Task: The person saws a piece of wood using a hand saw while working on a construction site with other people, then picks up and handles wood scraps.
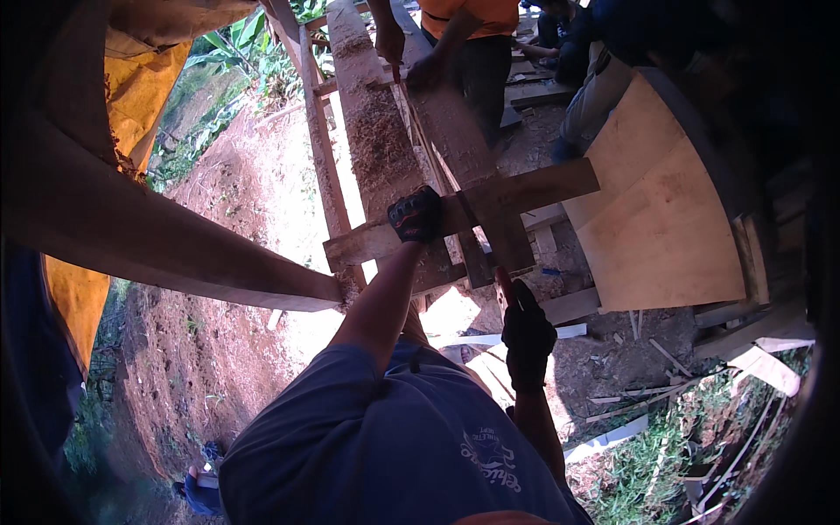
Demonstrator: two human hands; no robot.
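My left hand [416, 215], in a dark glove, is closed over a wooden plank [551, 187] that lies crosswise over long boards. My right hand [528, 336], also in a black glove, is wrapped round the handle of a hand saw [502, 285]. The dark, narrow saw blade [473, 226] slants up and away from that hand and meets the plank right of my left hand. Under the plank runs a wide board [446, 122]. Beside it, another long board [376, 144] is heaped with sawdust and shavings.
At the far end a person in an orange shirt [481, 17] has both hands near a red-handled tool [395, 72]. More people crouch behind. A plywood sheet [661, 219] stands on the right, a thick beam [175, 236] crosses on the left. Wood scraps [612, 437] litter the ground.
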